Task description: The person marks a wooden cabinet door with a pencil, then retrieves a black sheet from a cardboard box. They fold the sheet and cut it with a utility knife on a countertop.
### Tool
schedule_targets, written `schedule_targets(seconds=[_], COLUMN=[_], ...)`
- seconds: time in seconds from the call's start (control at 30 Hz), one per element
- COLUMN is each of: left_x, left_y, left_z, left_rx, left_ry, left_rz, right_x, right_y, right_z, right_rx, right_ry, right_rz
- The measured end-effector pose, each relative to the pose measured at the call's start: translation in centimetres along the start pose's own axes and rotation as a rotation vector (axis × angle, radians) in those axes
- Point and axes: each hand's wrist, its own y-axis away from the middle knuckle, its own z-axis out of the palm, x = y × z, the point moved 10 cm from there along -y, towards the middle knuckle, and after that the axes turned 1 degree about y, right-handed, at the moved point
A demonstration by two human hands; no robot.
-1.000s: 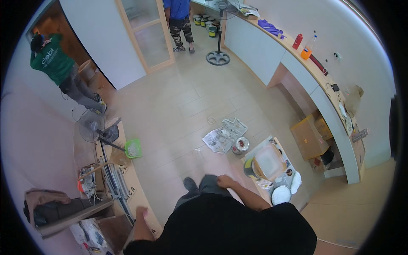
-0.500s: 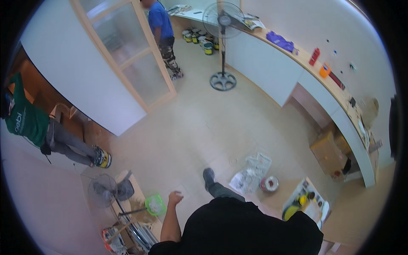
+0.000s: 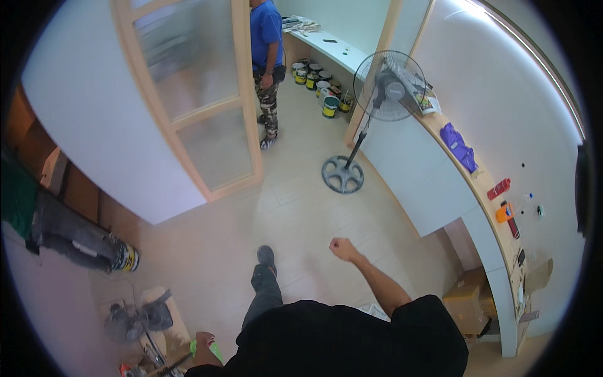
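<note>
No words or numbers can be read: the labelled paint cans (image 3: 312,80) at the far side appear too small, and the yellow-and-black can (image 3: 130,259) at left is blurred.

Two bare hands of the wearer are seen, the left hand (image 3: 205,342) and the right hand (image 3: 343,249), and one of the wearer's shoes (image 3: 266,256) is shown. One green dustpan (image 3: 215,350) is partly covered. Two other people are counted: one person in blue (image 3: 267,38) and one person in green (image 3: 19,207). Two fans are found, one pedestal fan (image 3: 389,91) and one dark fan (image 3: 129,320). Two frosted door panels (image 3: 215,151) are framed in wood. At least six paint cans (image 3: 330,107) are clustered together, their exact number being hidden by overlap; one paint bucket (image 3: 129,259) is counted separately. One purple cloth (image 3: 458,147), one red bottle (image 3: 500,188) and one orange bottle (image 3: 504,212) are also counted.
</note>
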Motion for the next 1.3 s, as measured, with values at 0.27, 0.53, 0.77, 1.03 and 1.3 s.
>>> schedule_targets(seconds=[0.27,0.53,0.77,1.03,1.3], left_x=[47.6,97.2,109.7,124.6,151.5], left_y=[-7.2,7.6,9.7,1.9,4.5], left_z=[17.9,37.7,51.0,56.8,65.9], left_rx=[-0.209,-0.226,-0.438,-0.370,-0.325], left_ry=[-1.537,-0.647,-0.662,-0.743,-0.699], left_rz=[0.781,1.276,1.173,0.906,1.038], right_x=[13.3,17.7,26.0,2.5,9.4], right_y=[2.0,-1.9,-49.6,-93.9,-110.9], right_z=[9.0,0.6,-5.2,-27.1,-29.8], right_rx=[-0.381,-0.484,-0.408,-0.035,-0.281], right_ry=[0.082,-0.021,0.353,-0.053,0.121], right_rz=[0.427,1.141,0.324,-0.107,-0.142])
